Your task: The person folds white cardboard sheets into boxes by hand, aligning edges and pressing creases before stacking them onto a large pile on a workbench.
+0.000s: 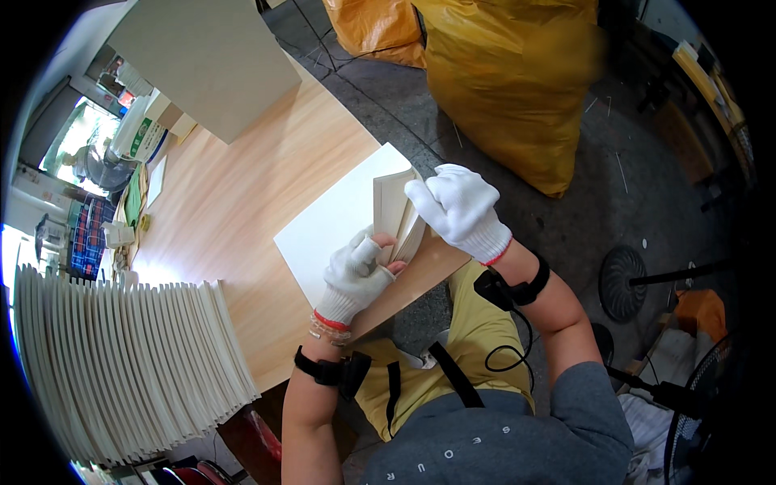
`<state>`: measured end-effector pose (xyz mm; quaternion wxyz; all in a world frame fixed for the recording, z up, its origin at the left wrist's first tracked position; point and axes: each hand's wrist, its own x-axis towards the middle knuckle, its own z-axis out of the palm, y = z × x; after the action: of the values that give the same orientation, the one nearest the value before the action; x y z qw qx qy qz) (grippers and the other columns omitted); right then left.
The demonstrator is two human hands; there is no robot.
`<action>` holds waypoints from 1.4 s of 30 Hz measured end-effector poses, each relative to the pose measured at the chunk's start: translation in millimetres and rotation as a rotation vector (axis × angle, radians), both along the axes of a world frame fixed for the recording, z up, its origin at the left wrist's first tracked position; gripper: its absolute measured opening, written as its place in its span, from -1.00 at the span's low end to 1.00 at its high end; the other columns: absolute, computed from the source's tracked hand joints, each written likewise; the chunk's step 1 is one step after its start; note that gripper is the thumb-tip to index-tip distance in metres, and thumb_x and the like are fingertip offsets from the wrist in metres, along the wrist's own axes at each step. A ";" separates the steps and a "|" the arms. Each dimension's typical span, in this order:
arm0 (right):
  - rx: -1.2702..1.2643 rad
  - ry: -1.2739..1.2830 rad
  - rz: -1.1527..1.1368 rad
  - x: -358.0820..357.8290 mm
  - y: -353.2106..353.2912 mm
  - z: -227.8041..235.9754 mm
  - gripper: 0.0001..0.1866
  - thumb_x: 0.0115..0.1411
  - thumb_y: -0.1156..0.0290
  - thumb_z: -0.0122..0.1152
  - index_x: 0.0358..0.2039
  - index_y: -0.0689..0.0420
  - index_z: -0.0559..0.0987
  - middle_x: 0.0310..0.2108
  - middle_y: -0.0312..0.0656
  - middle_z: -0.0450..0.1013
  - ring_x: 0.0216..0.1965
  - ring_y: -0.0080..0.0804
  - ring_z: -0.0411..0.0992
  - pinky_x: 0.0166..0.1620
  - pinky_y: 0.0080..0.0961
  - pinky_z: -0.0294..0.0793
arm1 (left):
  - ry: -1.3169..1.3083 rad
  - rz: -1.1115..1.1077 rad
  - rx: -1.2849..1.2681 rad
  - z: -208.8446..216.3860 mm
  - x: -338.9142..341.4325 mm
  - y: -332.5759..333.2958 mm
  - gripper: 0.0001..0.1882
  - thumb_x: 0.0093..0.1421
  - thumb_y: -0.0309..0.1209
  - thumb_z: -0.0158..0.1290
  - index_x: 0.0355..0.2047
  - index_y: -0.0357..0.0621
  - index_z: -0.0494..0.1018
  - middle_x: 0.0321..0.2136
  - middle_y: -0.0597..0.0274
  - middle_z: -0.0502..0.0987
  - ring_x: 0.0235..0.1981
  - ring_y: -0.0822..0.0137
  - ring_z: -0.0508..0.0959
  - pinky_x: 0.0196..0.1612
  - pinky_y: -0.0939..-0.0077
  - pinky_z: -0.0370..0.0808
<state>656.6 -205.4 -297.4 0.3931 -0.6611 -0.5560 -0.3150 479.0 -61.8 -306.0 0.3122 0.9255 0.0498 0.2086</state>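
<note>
A thick cream-paged book (390,200) stands partly opened near the table's front edge, its pages fanned. My left hand (352,272), in a white glove with bare thumb and fingertip showing, grips the lower end of the pages. At the far right edge of the book, my right hand (462,204), in a full-looking white glove, is closed with its fingers curled against the page edges. What lies between those right fingertips is partly hidden. Under the book and my left hand lies a large white board or sheet (322,228), flat on the wooden table (263,182).
A long row of white book-like slabs (137,364) stands at the left. Toward the back are a grey board box (206,69) and a white tub (139,133). Large yellow sacks (509,89) sit on the floor beyond the table; a fan (703,396) stands at the lower right.
</note>
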 end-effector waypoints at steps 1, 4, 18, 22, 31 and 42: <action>-0.007 -0.020 0.000 0.6 -1.3 0.1 -0.89 0.09 0.47 0.33 -0.55 0.09 0.60 -0.71 -0.25 0.30 -0.64 -0.23 0.39 -0.53 -0.38 0.37 | 0.026 0.004 -0.009 3.2 -0.8 -0.9 -0.62 -0.02 -0.43 0.37 -0.15 0.00 0.56 -0.46 0.21 0.50 -0.54 0.20 0.54 -0.47 0.35 0.46; -0.097 0.077 0.062 -1.4 -3.9 7.4 -0.95 0.10 0.48 0.32 -0.49 0.09 0.62 -0.69 -0.25 0.32 -0.61 -0.23 0.41 -0.52 -0.37 0.38 | -0.028 0.023 0.040 3.2 -1.7 -4.1 -0.65 0.04 -0.48 0.27 -0.12 0.01 0.57 -0.37 0.16 0.55 -0.50 0.13 0.57 -0.44 0.30 0.48; -0.006 0.050 0.068 2.0 1.0 -7.6 -0.84 0.12 0.54 0.24 -0.25 0.17 0.65 -0.67 -0.21 0.26 -0.64 -0.26 0.31 -0.60 -0.37 0.28 | -0.029 0.003 0.045 -0.2 1.0 -1.7 -0.57 -0.09 -0.42 0.43 -0.19 0.00 0.52 -0.37 0.18 0.56 -0.44 0.14 0.59 -0.39 0.34 0.50; -0.056 -0.012 0.053 1.4 -3.5 -3.4 -0.88 0.14 0.47 0.25 -0.28 0.13 0.65 -0.61 -0.20 0.35 -0.60 -0.21 0.38 -0.55 -0.33 0.34 | 0.012 -0.006 -0.006 1.3 -0.1 1.2 -0.57 -0.04 -0.43 0.40 -0.14 -0.01 0.53 -0.35 0.17 0.58 -0.42 0.13 0.60 -0.36 0.33 0.52; -0.143 1.226 0.391 34.5 -21.7 -8.7 -0.61 0.43 0.11 0.03 -0.01 0.15 0.60 -0.37 -0.21 0.59 -0.34 -0.43 0.58 -0.31 -0.45 0.58 | -0.062 0.026 0.246 -19.0 -10.9 -3.4 -0.21 0.04 -0.41 0.30 0.30 -0.12 0.29 -0.18 0.04 0.61 -0.31 0.03 0.66 -0.30 0.28 0.58; -0.476 1.240 0.588 56.2 -8.7 -13.7 -0.67 0.26 0.41 0.18 -0.03 0.33 0.52 -0.19 -0.20 0.55 -0.18 -0.49 0.49 -0.08 -0.56 0.49 | -0.116 0.021 0.244 13.6 -48.0 19.2 -0.61 0.17 -0.37 0.23 -0.03 -0.25 0.47 0.00 -0.10 0.54 0.05 -0.14 0.54 0.08 0.16 0.53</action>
<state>712.7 -214.2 -311.2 0.5500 -0.6090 -0.4390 0.3659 431.1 -42.6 -292.4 0.1974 0.9424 0.0156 0.2694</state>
